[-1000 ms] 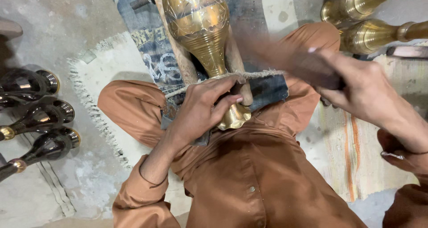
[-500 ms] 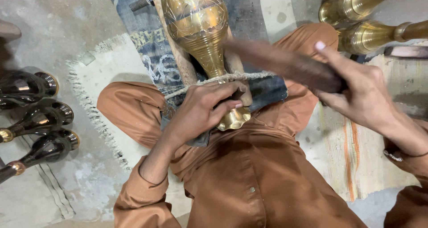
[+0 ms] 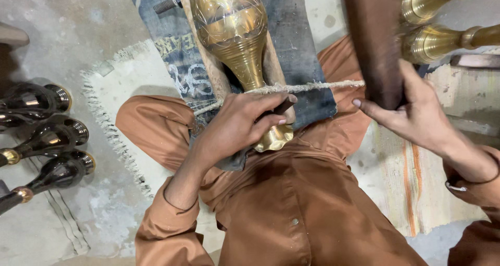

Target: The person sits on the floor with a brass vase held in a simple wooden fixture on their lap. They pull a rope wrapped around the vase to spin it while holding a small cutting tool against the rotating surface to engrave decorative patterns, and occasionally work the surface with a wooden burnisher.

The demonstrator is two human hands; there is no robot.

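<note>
The brass vase (image 3: 229, 32) is lying on a wooden board (image 3: 208, 63) over blue cloth (image 3: 302, 58) across the lap, neck toward the person, a rope (image 3: 312, 86) lashing the neck down. The left hand (image 3: 237, 128) is closing round the neck, pinching a small dark tool (image 3: 284, 108) against the brass. The right hand (image 3: 416, 115) is gripping a dark wooden mallet (image 3: 372, 42), raised on the right. Good work here probably means keeping the tool steady against the brass, fingertips clear, and striking squarely. Dark vases (image 3: 52, 141) are lying at left, brass ones (image 3: 442, 16) far right.
</note>
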